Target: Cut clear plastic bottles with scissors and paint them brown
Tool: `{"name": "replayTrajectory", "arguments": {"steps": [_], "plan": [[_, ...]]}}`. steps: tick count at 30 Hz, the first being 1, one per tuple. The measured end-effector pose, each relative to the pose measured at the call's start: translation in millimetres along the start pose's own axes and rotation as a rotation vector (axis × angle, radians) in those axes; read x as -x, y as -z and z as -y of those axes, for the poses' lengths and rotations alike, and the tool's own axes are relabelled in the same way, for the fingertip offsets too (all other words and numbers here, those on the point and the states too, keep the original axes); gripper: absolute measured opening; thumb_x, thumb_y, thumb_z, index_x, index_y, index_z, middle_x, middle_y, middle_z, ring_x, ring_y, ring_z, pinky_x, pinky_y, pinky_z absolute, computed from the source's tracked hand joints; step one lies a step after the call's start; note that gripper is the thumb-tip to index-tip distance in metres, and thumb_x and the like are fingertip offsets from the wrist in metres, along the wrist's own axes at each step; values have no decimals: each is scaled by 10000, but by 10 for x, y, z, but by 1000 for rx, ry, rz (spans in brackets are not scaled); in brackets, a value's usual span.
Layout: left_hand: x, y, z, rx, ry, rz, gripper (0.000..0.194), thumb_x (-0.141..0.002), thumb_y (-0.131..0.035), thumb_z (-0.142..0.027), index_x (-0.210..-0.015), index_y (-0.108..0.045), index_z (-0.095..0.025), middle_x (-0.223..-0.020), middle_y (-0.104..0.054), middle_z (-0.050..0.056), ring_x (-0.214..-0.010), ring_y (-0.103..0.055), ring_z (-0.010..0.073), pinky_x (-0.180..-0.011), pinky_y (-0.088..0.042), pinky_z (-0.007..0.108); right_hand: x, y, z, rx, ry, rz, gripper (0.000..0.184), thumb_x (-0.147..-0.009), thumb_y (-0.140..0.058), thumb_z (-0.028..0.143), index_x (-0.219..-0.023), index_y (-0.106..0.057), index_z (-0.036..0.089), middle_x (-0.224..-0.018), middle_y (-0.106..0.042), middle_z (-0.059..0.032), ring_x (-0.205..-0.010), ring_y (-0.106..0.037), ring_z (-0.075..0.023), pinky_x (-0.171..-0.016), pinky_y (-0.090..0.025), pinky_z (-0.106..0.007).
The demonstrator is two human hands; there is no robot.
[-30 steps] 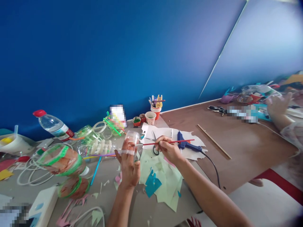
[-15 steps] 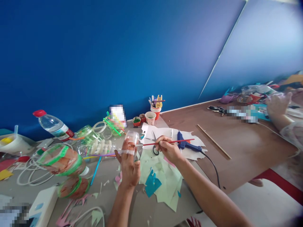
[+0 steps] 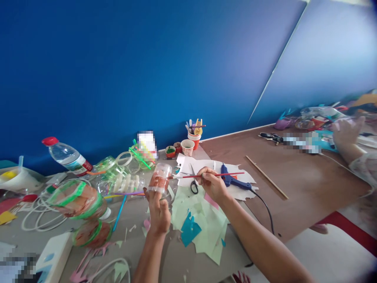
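Observation:
My left hand (image 3: 160, 215) is closed around the lower end of a clear plastic cup (image 3: 163, 170), which leans slightly to the right. A reddish-brown painted band runs across the cup's side. Whether some fingers reach inside it, I cannot tell. My right hand (image 3: 212, 184) pinches a red-handled paintbrush (image 3: 232, 173), held almost level. The brush's tip meets the right side of the cup. Below my right hand, scissors (image 3: 194, 187) lie on white paper (image 3: 184, 162). A blue glue gun (image 3: 235, 181) rests just right of that hand.
Small paint cups (image 3: 170, 151) stand by the wall near a cup of tools (image 3: 194, 137). Left lie a water bottle (image 3: 69, 157), a painted bottle piece with green tape (image 3: 76, 200) and white cables. Green paper scraps (image 3: 206, 232) lie in front. At right are a wooden stick (image 3: 266, 177) and another person's hand (image 3: 347, 133).
My left hand has turned the plastic cup and shifted slightly left, showing more of the brown band. The paintbrush tip has moved a little up and left, onto the cup's edge.

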State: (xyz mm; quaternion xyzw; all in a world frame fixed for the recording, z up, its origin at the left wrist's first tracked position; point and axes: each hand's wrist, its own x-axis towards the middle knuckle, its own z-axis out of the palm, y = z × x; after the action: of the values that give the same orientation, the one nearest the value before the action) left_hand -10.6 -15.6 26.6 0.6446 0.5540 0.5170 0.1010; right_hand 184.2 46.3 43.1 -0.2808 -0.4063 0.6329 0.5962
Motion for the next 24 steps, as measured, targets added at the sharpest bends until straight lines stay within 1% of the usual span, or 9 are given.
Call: {"name": "replayTrajectory", "arguments": {"steps": [3, 7, 11, 14, 17, 21, 24], "plan": [[9, -16, 1, -34, -87, 35, 713, -895, -119, -649, -1341, -485, -228, -1447, -433, 143, -1387, -315, 297, -1160, -9, 531, 9, -31, 15, -17, 0, -5, 88, -649, -654, 276, -649, -681, 191, -516, -605, -12, -470, -462, -132, -488, -322, -273], [15, -37, -4, -125, -163, 80, 671, -911, -131, -618, -1408, -400, -258, -1487, -396, 125, -1412, -276, 280, -1146, 47, 540, 13, -46, 18, -28, -10, -7, 97, -640, -665, 281, -653, -689, 187, -510, -609, -16, -475, -463, -132, -484, -297, -265], [19, -47, -4, -181, -207, 115, 678, -912, -109, -612, -1401, -421, -262, -1508, -366, 120, -1411, -274, 299, -1134, 87, 552, 6, -33, 21, -10, -5, -8, 94, -656, -651, 275, -662, -682, 187, -515, -601, -14, -471, -445, -130, -483, -302, -270], [30, -50, 17, -192, -212, 95, 680, -909, -121, -617, -1426, -376, -255, -1505, -368, 127, -1409, -279, 298, -1143, 71, 546, 1, -21, 24, 11, -9, 1, 87, -670, -635, 255, -672, -675, 178, -525, -594, -16, -482, -452, -129, -486, -312, -267], [35, -46, 36, -146, -190, 58, 672, -914, -123, -609, -1433, -355, -252, -1507, -360, 130, -1407, -284, 293, -1147, 38, 552, -1, -16, 21, 16, -19, -1, 73, -660, -621, 223, -658, -673, 171, -522, -594, -16, -485, -462, -125, -486, -306, -260], [19, -27, 27, -72, -153, 13, 680, -911, -134, -620, -1387, -426, -232, -1490, -381, 143, -1391, -310, 300, -1156, -17, 543, 0, -21, 19, 17, -37, -13, 74, -638, -614, 207, -635, -680, 175, -505, -600, -14, -475, -467, -127, -482, -298, -262], [4, -7, 14, -19, -82, -21, 741, -887, -117, -664, -1348, -476, -208, -1455, -421, 156, -1377, -326, 322, -1157, -91, 542, -5, -19, 21, 21, -44, -18, 71, -625, -617, 206, -626, -682, 179, -490, -595, -11, -468, -467, -133, -474, -300, -267]]}}
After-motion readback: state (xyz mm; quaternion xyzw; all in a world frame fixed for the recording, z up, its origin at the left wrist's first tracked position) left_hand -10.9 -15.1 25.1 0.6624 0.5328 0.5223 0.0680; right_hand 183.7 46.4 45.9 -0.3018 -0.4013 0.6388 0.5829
